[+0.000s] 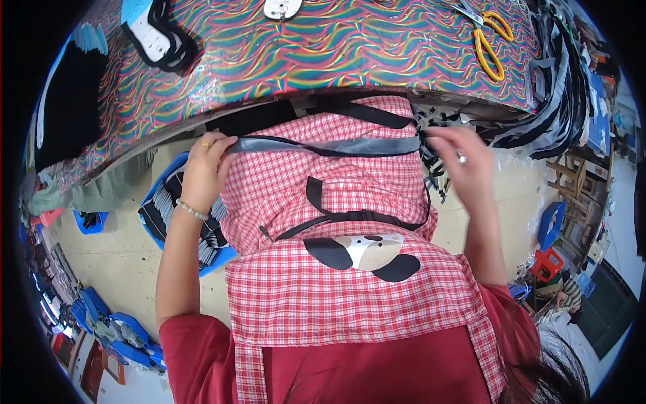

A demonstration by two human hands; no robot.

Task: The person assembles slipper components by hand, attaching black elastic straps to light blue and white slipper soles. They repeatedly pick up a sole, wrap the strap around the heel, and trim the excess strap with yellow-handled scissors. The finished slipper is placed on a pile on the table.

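A grey translucent strip with black edging stretches sideways across my lap, over a red checked apron. At its left end, my left hand pinches it between thumb and fingers; a ring and a bead bracelet show on this hand and wrist. At the other end is my right hand, slightly blurred, its thumb and fingertips drawn together at the strip's end. Something small and dark shows at those fingertips, too small to make out. A loose black band lies on the apron just beyond the strip.
Ahead is a table with a wavy multicoloured cover. On it lie yellow-handled scissors and stacked black pieces with white cards. Grey and black strips hang at its right. A blue basket of dark pieces stands left of my lap.
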